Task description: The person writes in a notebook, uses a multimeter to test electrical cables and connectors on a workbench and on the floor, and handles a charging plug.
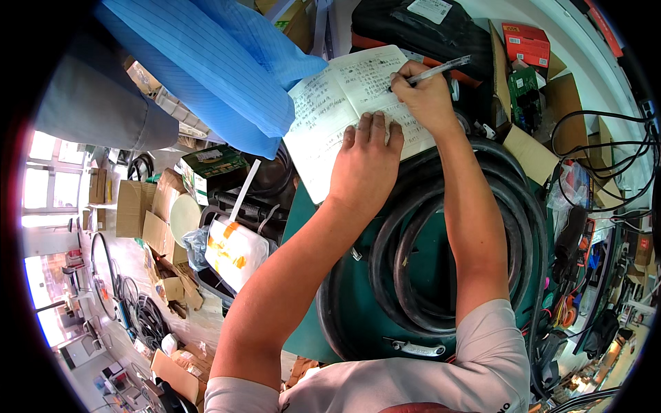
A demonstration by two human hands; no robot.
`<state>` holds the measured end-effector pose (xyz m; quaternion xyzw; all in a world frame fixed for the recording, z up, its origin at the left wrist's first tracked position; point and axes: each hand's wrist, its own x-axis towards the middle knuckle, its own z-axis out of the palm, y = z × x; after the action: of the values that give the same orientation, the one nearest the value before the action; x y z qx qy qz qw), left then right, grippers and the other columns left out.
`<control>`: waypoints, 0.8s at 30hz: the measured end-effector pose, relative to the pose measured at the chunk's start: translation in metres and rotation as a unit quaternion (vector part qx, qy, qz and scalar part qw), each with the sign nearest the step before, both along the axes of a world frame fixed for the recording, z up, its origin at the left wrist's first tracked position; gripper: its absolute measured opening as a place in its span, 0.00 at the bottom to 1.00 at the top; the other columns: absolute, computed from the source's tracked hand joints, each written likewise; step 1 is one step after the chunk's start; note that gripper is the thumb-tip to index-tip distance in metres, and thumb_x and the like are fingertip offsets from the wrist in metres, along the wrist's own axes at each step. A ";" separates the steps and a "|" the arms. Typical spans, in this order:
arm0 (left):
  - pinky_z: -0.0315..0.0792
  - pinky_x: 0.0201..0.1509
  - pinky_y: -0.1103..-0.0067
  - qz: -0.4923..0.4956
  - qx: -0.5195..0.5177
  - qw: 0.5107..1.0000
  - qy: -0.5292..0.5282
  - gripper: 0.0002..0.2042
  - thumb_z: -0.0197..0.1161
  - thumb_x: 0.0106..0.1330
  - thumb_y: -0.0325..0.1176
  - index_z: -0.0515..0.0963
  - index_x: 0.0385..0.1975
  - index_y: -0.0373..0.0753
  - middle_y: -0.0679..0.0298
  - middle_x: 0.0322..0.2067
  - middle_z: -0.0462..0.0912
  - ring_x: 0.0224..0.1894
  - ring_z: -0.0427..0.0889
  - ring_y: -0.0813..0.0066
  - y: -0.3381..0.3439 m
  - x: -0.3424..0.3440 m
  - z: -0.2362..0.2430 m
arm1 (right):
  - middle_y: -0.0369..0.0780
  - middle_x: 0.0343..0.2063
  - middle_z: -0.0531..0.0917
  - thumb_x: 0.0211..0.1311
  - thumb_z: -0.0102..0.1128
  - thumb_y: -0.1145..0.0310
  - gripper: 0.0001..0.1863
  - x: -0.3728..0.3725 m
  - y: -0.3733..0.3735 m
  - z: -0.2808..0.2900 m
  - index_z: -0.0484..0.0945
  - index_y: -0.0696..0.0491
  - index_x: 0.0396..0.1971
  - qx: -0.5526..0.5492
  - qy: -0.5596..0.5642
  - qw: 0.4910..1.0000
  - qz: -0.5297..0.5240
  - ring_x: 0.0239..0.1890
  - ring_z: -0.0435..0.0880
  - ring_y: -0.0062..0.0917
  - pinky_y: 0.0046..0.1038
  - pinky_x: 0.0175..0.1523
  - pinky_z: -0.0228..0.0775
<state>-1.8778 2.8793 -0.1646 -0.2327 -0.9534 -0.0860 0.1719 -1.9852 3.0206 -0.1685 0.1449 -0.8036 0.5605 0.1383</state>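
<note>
An open notebook with handwriting on both pages lies at a slant over the coiled hose and the green surface. My left hand rests flat on the notebook's lower part, fingers spread and holding nothing. In the fingers of my right hand is a clear pen, its dark tip touching or just above the right page. Beneath the notebook and my forearms lies a thick black hose or cable, wound in several loops on a dark green surface. A silver-handled tool sits near my chest.
Blue striped clothing and a grey garment hang close at upper left. A black case stands beyond the notebook. At right are an open carton, a red box and loose black cables. Cardboard boxes crowd the left.
</note>
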 end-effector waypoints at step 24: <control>0.70 0.59 0.64 -0.009 0.012 1.000 0.015 0.17 0.55 0.59 0.30 0.72 0.49 0.34 0.50 0.53 0.73 0.59 0.72 0.56 0.000 -0.001 -0.001 | 0.38 0.19 0.80 0.62 0.59 0.67 0.10 0.007 0.004 0.007 0.77 0.59 0.29 -0.203 -0.012 0.977 -0.065 0.22 0.75 0.16 0.18 0.29 0.67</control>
<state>-1.8792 2.8789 -0.1659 -0.2403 -0.9475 -0.0952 0.1884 -1.9781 3.0250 -0.1615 0.0543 -0.6825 0.7033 0.1914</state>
